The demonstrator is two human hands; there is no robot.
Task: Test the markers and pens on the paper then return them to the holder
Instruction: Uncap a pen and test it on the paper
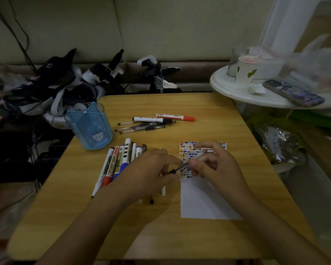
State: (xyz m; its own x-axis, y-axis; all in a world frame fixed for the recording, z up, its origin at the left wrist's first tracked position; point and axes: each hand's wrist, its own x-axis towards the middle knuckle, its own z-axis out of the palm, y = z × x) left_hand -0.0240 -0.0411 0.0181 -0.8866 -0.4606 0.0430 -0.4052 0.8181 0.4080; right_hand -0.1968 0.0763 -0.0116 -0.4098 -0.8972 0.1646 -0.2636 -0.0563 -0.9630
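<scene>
Now, step: both hands at frame centre on one pen (187, 163), likely uncapping.
Left hand (151, 169): pinches its dark end.
Right hand (216, 165): grips the barrel.
Next: mark paper (203, 199).

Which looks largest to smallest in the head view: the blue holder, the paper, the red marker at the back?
1. Paper
2. Blue holder, though the hands cover part of the paper
3. Red marker
</scene>
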